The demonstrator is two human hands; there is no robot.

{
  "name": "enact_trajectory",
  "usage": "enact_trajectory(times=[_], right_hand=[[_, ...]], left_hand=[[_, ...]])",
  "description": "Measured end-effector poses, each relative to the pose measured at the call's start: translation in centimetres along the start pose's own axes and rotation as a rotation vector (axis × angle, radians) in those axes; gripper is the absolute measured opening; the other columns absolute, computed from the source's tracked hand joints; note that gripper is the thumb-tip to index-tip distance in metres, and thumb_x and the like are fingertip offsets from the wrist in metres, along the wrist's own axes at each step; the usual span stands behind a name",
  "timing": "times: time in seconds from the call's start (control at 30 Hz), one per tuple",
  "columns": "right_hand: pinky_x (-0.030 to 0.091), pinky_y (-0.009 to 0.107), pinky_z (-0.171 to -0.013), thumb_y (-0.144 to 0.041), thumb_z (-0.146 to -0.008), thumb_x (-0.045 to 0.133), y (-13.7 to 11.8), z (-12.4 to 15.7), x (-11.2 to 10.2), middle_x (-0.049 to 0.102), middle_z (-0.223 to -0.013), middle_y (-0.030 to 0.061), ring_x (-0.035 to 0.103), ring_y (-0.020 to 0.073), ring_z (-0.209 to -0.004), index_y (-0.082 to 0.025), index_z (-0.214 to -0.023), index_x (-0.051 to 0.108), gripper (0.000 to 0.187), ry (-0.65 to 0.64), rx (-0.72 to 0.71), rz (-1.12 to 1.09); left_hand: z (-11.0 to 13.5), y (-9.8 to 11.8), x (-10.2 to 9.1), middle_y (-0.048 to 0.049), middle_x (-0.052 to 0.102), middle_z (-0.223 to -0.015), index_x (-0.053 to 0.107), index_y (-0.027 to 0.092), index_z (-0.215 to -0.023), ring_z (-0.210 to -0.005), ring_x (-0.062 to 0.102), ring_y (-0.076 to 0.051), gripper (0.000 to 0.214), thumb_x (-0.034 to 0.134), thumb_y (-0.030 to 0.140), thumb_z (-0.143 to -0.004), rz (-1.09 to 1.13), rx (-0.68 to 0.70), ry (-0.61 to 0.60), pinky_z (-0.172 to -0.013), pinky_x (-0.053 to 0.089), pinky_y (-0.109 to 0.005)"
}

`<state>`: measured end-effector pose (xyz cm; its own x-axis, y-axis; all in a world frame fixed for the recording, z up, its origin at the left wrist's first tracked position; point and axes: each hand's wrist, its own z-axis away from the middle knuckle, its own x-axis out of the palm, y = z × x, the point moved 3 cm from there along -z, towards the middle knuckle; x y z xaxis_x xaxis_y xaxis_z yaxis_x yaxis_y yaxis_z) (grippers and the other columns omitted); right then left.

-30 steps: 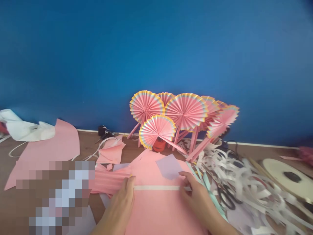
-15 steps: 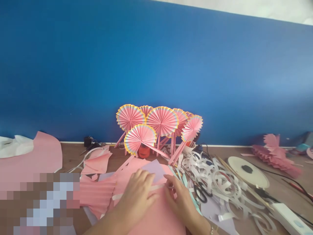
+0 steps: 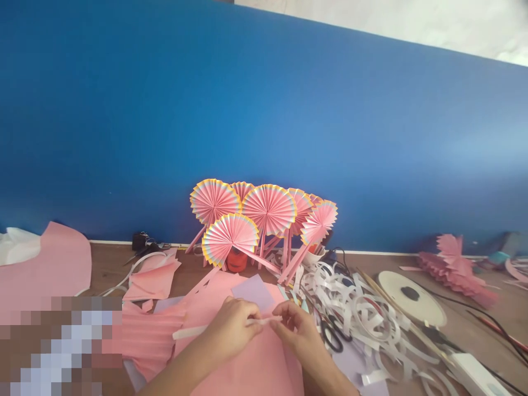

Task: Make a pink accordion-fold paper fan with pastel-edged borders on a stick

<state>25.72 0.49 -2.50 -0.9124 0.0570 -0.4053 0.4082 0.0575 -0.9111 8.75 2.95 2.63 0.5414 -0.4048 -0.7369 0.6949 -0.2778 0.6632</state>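
A narrow white strip [image 3: 190,332] runs under my left hand [image 3: 233,330] and comes out between its thumb and fingers. That hand is closed in a pinch on it. At the strip's other end, the thumb and index finger of my right hand [image 3: 295,327] close on the tip. Whether the strip is tape or paper I cannot tell. Beneath both hands lies a large pink paper sheet [image 3: 247,366]. A lilac paper piece [image 3: 253,291] rests on the sheet just beyond my fingers. Pleated pink paper [image 3: 150,333] lies to the left of my left forearm.
Pink pleated paper fans [image 3: 269,209] on sticks stand at the back against the blue wall [image 3: 264,110]. White curled strips [image 3: 363,313] and black-handled scissors [image 3: 332,335] lie to the right. Beyond are a round cream disc [image 3: 408,294], a cable and a white box [image 3: 474,374].
Both hands were flatter and loosely spread on the pink sheet. Now they are raised and pinch the white strip between them. The view has shifted slightly.
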Motion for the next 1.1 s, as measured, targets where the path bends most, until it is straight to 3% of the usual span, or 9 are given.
enact_trajectory(times=[0.13,0.37,0.5,0.7,0.8,0.9,1.1], right_hand=[[0.034,0.024,-0.053,-0.029,-0.075,0.06,-0.4,0.1,0.1,0.048,-0.056,-0.004,0.04,0.0112,-0.054,-0.018,-0.062,0.059,0.016,-0.03,0.019,-0.022],[0.039,0.025,-0.06,-0.026,-0.079,0.056,-1.6,0.5,-0.6,0.062,-0.065,0.0001,0.051,0.0141,-0.061,-0.019,-0.074,0.067,0.014,-0.016,-0.06,0.026],[0.04,0.024,-0.059,-0.018,-0.08,0.053,-2.1,0.7,-0.5,0.062,-0.065,-0.0002,0.053,0.0141,-0.062,-0.019,-0.07,0.064,0.015,-0.021,-0.172,0.134],[0.041,0.025,-0.061,-0.014,-0.084,0.049,-2.8,1.3,0.1,0.061,-0.069,0.0015,0.056,0.0153,-0.066,-0.02,-0.076,0.061,0.015,-0.019,-0.379,0.274],[0.041,0.026,-0.062,-0.014,-0.086,0.045,-3.1,1.7,0.2,0.06,-0.071,0.0022,0.055,0.0155,-0.067,-0.02,-0.077,0.056,0.016,0.031,-0.432,0.29],[0.04,0.025,-0.059,-0.018,-0.088,0.042,-3.3,2.0,0.3,0.057,-0.07,0.0015,0.051,0.0151,-0.065,-0.02,-0.074,0.051,0.017,0.085,-0.36,0.224],[0.039,0.024,-0.055,-0.044,-0.087,0.047,-3.8,2.2,1.5,0.046,-0.061,-0.002,0.044,0.0138,-0.059,-0.021,-0.065,0.046,0.031,0.1,-0.004,-0.2]], left_hand=[[0.0,0.5,0.3,0.001,0.071,-0.092,0.07,0.026,-0.088,-0.097,0.055,-0.023,0.016,0.061,0.023,-0.076,0.061,0.063,-0.001,-0.08,0.037,-0.029],[0.0,0.5,0.2,0.0002,0.07,-0.073,0.068,0.023,-0.07,-0.08,0.057,-0.02,0.026,0.048,0.023,-0.086,-0.014,0.119,0.05,-0.077,0.036,-0.03],[0.1,0.5,0.6,0.0008,0.072,-0.087,0.069,0.024,-0.086,-0.088,0.059,-0.02,0.017,0.054,0.018,-0.082,-0.069,0.186,0.099,-0.079,0.036,-0.03],[0.1,0.7,1.7,-0.0003,0.067,-0.074,0.063,0.02,-0.071,-0.076,0.059,-0.018,0.023,0.047,0.009,-0.084,-0.13,0.242,0.128,-0.075,0.033,-0.033],[0.3,0.9,1.9,-0.0017,0.064,-0.07,0.059,0.018,-0.068,-0.072,0.056,-0.018,0.024,0.044,0.007,-0.083,-0.185,0.286,0.198,-0.072,0.031,-0.034],[0.8,1.3,2.0,-0.0016,0.061,-0.066,0.056,0.018,-0.066,-0.066,0.053,-0.017,0.026,0.041,0.007,-0.084,-0.244,0.338,0.316,-0.067,0.03,-0.034],[1.4,1.9,2.5,-0.002,0.06,-0.065,0.056,0.018,-0.067,-0.064,0.051,-0.017,0.029,0.037,0.008,-0.086,-0.319,0.432,0.41,-0.064,0.028,-0.034]])
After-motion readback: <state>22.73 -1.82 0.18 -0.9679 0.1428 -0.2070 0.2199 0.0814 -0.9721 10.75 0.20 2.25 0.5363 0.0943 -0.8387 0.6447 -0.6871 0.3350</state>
